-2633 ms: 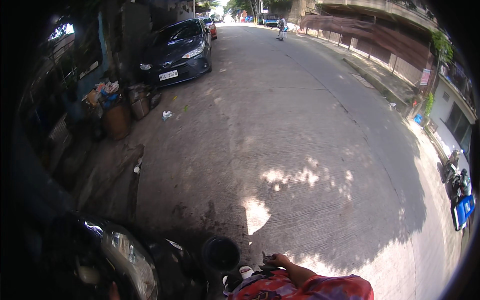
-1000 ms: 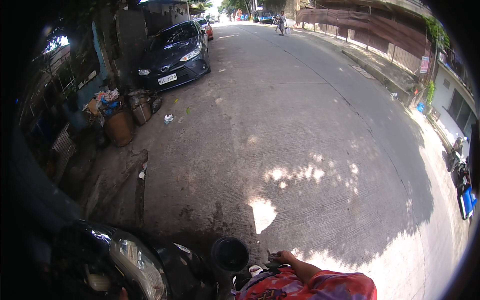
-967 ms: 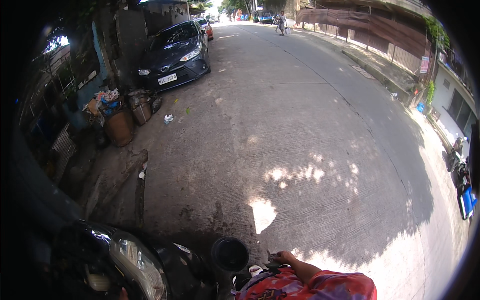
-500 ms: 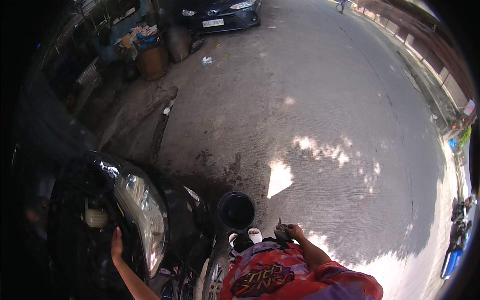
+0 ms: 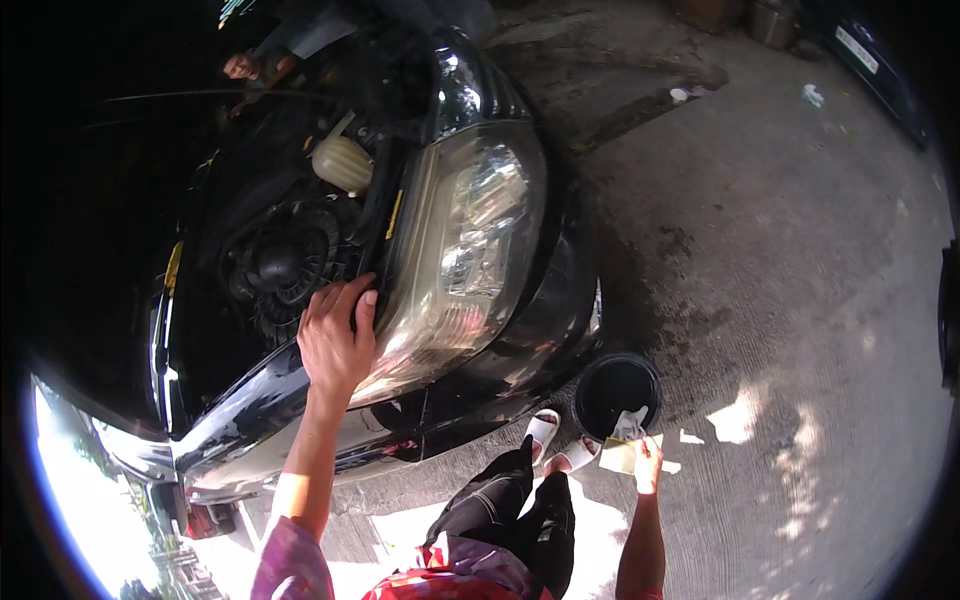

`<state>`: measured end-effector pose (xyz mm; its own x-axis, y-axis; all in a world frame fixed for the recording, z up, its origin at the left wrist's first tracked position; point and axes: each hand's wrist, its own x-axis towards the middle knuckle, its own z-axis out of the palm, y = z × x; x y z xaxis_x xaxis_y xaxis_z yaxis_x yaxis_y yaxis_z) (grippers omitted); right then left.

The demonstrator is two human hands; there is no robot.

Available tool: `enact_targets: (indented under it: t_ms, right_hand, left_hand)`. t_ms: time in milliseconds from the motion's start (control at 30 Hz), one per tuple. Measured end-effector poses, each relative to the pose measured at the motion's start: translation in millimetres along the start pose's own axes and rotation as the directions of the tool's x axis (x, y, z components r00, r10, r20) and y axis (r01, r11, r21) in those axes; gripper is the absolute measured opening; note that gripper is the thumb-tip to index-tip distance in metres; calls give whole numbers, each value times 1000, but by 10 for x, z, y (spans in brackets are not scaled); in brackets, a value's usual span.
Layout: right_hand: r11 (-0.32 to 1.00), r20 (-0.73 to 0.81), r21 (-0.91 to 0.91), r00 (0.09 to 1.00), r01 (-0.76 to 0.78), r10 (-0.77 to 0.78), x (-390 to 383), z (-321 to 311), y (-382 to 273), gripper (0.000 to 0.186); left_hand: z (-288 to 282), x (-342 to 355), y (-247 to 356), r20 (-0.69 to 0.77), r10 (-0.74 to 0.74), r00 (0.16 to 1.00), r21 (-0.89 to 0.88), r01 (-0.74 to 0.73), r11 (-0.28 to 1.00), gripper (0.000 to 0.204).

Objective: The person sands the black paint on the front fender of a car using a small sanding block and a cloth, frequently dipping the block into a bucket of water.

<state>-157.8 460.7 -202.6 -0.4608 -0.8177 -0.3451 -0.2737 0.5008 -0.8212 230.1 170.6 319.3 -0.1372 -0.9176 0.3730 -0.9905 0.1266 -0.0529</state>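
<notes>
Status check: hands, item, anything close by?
Left hand open at engine-bay edge, beside headlight. Right hand gripping pale cloth-like item. Black bucket close by slippers.

One left hand (image 5: 337,338) at eight-thirty, one right hand (image 5: 648,466) at four-thirty with one or two pale sheets (image 5: 617,457), unclear which. Two slippers (image 5: 542,430) at five, one bucket (image 5: 602,384) at four, one headlight (image 5: 470,235) at twelve. One fan (image 5: 282,262), one bottle (image 5: 342,165) toward ten. At least two cars (image 5: 562,275).
</notes>
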Motion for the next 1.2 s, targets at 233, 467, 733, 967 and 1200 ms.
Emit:
enact_targets:
  t_ms: [233,467,733,967,1200]
  right_hand:
    - [946,118,-303,980,-120,162,1542,1067,1414,38]
    - [722,421,-679,875,130,239,2120,1893,2332,73]
    - [666,573,-715,723,212,386,2036,2543,2721,53]
    - [981,261,48,950,-189,171,1541,1162,2252,51]
    - [882,533,470,789,23,-305,235,-41,-2230,35]
  left_hand:
    - [350,49,-45,-20,-18,1000,-154,15,988,35]
    - [161,-265,-385,-90,-286,954,-393,230,890,46]
    - [229,-277,-89,-215,-392,894,-375,295,879,40]
    - [578,64,65,-138,-146,980,-246,109,963,33]
    - [212,-276,-170,-254,-37,967,-123,5,992,21]
